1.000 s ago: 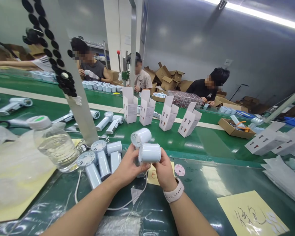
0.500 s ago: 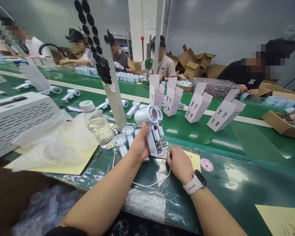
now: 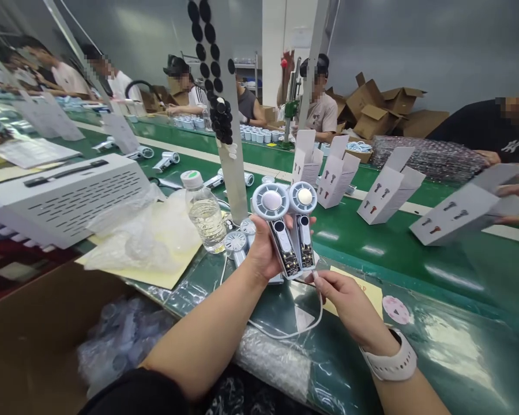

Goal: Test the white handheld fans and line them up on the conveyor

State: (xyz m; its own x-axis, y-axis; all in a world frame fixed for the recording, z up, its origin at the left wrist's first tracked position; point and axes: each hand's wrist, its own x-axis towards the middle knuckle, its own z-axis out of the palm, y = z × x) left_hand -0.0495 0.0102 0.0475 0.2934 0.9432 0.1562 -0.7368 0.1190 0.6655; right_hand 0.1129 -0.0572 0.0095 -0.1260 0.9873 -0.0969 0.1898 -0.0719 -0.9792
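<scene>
Head view is showing the left hand (image 3: 262,253) gripping two handheld fans (image 3: 277,222) side by side above the near edge of the bench (image 3: 458,346), with its fingers closed around both handles.

1. Appearance: each fan is presenting a pale blue-white body and a round head with a radial grille around a plain centre disc. A dark panel is running down each handle face; its small parts are too fine to identify.
2. Orientation: both long axes are standing near upright, heads up and handle ends down, leaning slightly toward the left edge of the bench. The grille faces are pointing at the camera.
3. The right hand (image 3: 350,302) is sitting just below and right of the handle ends, thumb and forefinger pinching narrowly on the end of a white cable (image 3: 285,334). Whether that end is seated in a handle cannot be told. The cable is looping across the bench beneath both hands.

Behind the left hand, a water bottle (image 3: 204,213) is standing beside more fans (image 3: 237,242) lying flat. Open white cartons (image 3: 387,187) are standing on the green conveyor belt (image 3: 415,259) beyond the far edge of the bench.
</scene>
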